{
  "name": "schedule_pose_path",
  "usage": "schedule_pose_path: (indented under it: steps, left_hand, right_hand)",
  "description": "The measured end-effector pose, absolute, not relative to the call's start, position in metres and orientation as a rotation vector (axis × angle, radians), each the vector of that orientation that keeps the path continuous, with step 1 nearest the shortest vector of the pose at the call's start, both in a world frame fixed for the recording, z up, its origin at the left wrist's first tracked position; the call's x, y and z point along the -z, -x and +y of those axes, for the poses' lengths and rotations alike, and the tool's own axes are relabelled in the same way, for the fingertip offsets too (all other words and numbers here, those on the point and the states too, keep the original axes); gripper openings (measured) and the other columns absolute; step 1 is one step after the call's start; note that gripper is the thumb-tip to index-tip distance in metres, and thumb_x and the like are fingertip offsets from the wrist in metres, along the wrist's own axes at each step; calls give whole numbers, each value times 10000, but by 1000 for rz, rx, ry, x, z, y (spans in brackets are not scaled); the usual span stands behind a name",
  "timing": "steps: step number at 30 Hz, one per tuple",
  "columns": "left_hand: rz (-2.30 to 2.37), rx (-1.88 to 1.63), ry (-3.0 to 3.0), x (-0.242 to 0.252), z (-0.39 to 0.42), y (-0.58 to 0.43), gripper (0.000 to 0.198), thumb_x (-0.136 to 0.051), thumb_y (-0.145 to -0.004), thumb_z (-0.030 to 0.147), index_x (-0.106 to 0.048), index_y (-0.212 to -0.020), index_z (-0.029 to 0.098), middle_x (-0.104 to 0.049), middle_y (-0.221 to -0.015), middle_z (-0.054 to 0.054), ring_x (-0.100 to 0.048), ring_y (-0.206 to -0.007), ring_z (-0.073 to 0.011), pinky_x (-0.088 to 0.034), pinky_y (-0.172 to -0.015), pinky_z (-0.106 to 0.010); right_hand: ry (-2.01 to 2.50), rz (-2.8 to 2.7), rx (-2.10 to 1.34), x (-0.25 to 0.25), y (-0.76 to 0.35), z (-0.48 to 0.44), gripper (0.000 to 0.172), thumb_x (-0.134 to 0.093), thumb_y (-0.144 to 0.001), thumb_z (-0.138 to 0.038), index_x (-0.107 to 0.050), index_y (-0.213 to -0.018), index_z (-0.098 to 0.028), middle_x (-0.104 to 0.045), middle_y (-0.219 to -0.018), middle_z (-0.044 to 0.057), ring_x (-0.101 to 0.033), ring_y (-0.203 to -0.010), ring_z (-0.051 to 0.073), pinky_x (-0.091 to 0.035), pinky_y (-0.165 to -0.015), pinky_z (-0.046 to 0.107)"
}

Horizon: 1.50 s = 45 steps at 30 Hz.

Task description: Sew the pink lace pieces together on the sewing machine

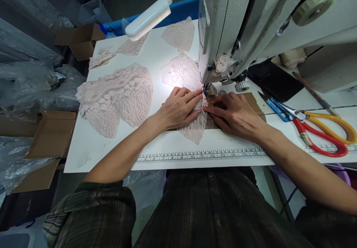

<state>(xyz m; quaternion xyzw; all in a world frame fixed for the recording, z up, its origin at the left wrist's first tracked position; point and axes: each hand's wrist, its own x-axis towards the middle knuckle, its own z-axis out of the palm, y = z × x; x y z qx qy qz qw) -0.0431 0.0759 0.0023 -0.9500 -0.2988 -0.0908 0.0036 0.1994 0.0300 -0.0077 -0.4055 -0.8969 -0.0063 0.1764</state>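
Observation:
A pale pink lace piece (182, 73) lies on the white table (156, 144) and runs under the presser foot (209, 90) of a grey-white sewing machine (231, 21). My left hand (178, 108) lies flat on the lace just left of the foot, fingers stretched out and together. My right hand (232, 114) rests on the lace and a brown card to the right of the needle, fingers extended, index tip touching the lace edge near my left fingertips. Neither hand grips anything.
A stack of lace pieces (117, 95) lies at the left, with smaller lace pieces (178, 34) farther back. A white lamp (147, 17) hangs above. Scissors with red and yellow handles (320, 129) and blue snips (279, 108) lie at the right. A ruler strip (200, 155) lines the front edge.

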Motion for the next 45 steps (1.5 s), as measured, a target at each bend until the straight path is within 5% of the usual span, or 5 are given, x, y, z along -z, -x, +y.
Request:
schedule_pose_path:
  steps: [25, 33, 45]
  left_hand:
    - [-936, 357, 2919, 2, 74, 39, 446, -441, -1006, 364, -530, -1372, 124, -519, -1499, -171, -544, -1139, -316, -401, -950, -502]
    - [-719, 556, 2889, 10, 73, 34, 273, -433, -1025, 229, -658, -1155, 147, -727, -1183, -96, -624, -914, -215, -441, -837, -400]
    - [-842, 359, 2956, 0, 70, 38, 384, -405, -1015, 365, -645, -1237, 164, -647, -1356, -112, -603, -1022, -292, -437, -853, -457]
  right_hand:
    - [1133, -2464, -89, 18, -202, 32, 338, -498, -985, -307, -689, -1260, -264, -619, -1171, 132, -521, -1065, 266, -398, -879, 435]
    - [1110, -2477, -81, 15, -205, 33, 333, -502, -988, -311, -704, -1249, -267, -608, -1157, 140, -537, -1060, 259, -414, -845, 421]
    - [1191, -2474, -92, 12, -201, 32, 362, -470, -997, -316, -664, -1295, -254, -606, -1148, 142, -524, -1024, 268, -410, -857, 434]
